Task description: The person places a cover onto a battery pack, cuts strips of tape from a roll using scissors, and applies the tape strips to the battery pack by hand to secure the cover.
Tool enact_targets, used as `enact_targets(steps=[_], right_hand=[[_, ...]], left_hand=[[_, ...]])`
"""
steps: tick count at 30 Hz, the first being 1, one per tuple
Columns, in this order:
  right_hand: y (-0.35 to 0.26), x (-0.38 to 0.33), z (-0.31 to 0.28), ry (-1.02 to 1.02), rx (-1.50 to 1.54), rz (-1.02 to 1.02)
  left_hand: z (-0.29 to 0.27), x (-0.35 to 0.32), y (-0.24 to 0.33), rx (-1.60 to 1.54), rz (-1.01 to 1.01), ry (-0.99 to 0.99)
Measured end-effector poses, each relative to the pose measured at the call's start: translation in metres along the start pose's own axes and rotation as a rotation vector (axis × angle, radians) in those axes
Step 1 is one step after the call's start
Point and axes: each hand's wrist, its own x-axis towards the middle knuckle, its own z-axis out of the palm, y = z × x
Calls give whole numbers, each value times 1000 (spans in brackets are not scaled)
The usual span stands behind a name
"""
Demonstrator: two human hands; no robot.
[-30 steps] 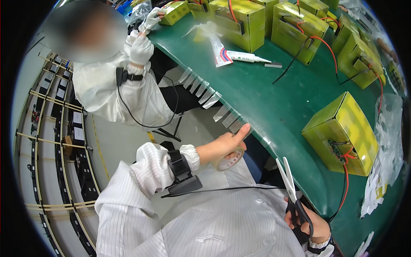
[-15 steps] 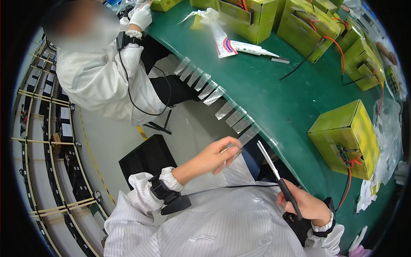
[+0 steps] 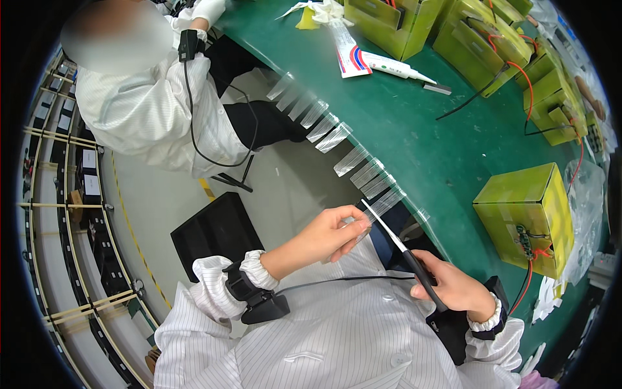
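Note:
My left hand (image 3: 330, 235) is closed in a pinch at the loose lower end of a clear tape strip (image 3: 387, 202) hanging from the table edge. What lies deeper between its fingers is hidden. My right hand (image 3: 457, 285) is wrapped around a slim tool (image 3: 418, 266) with a black handle and a long, thin silver blade. The blade's tip reaches up to the strip, close beside my left fingertips; whether it touches the tape I cannot tell. More clear tape strips (image 3: 334, 137) hang in a row along the same edge.
A yellow-green box (image 3: 525, 211) with a small circuit board and wires stands at right on the green table (image 3: 414, 129). Several similar boxes (image 3: 483, 52), two tubes (image 3: 395, 67) and clear plastic (image 3: 586, 214) lie beyond. A co-worker (image 3: 142, 110) sits at far left.
The tool in my right hand has moved left and up, its tip now against or near the tape strip by my left fingers. My left hand has shifted slightly right; the view has tilted a little.

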Motion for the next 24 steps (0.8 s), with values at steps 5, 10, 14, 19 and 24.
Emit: enact_targets(steps=[5, 10, 14, 19, 24], right_hand=[[4, 4, 6, 101, 60, -10], [7, 5, 23, 201, 129, -74], [5, 3, 23, 118, 64, -54], [18, 2, 24, -65, -92, -20], [21, -44, -6, -104, 476, -389]], left_hand=[[-1, -1, -2, -20, 14, -4], [-1, -6, 12, 14, -63, 59], [-10, -16, 5, 79, -104, 19], [-32, -58, -35, 167, -344, 80], [15, -51, -3, 5, -143, 107]])
